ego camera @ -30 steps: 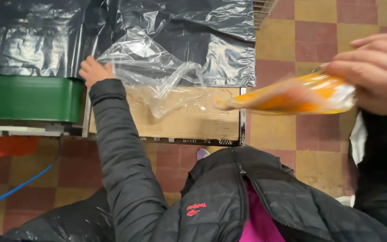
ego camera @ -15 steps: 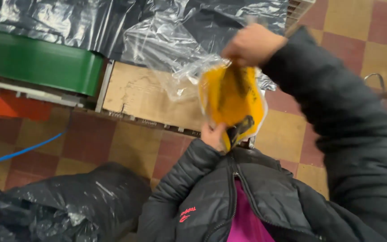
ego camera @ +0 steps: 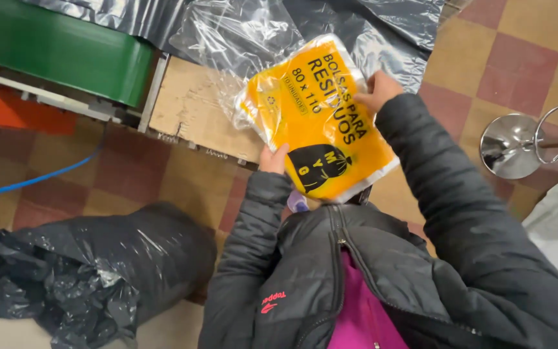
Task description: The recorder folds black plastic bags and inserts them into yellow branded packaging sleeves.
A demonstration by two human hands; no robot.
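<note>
My left hand [ego camera: 272, 159] and right hand [ego camera: 376, 90] are clamped on opposite edges of the flat yellow plastic packet with black print [ego camera: 321, 119], steadying it face-up above the wooden bench [ego camera: 188, 110].

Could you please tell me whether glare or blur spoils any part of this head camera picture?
Head view: sharp overall, no motion blur on the yellow packet held by the left hand and right hand; bright glare streaks on the clear plastic sheet and the metal stool base; soft highlights on the black bag.
</note>
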